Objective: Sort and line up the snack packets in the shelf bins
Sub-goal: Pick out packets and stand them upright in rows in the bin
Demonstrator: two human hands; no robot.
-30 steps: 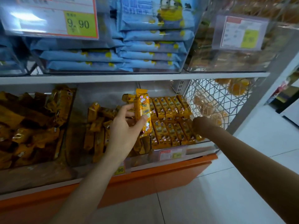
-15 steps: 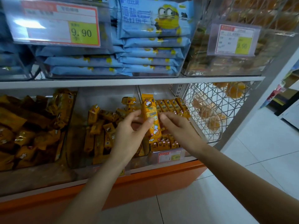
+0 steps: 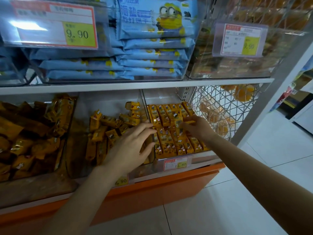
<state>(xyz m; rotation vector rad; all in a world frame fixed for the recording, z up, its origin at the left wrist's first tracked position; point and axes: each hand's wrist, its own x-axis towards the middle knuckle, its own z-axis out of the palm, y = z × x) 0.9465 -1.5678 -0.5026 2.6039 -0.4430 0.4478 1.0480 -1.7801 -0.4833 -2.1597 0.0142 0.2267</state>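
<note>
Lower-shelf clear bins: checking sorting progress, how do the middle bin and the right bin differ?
Middle bin: loose packets lie jumbled; right bin: lined packets sit in neat rows. Middle bin has bare space at left; right bin is filled across. Both hold yellow-orange packets.

Under shelf board point(image 3: 135, 85), left to right: heaped packets point(image 3: 30, 133), jumbled packets point(image 3: 108, 126), rowed packets point(image 3: 167, 116), then wire basket point(image 3: 218, 99) at the end. Stacked packets point(image 3: 152, 55) lie on top of it.

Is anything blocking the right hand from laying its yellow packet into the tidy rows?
Nothing visible. The right hand holds the yellow packet just over the lined-up rows in the open-topped bin; the left hand is off to the side, by the divider.
</note>
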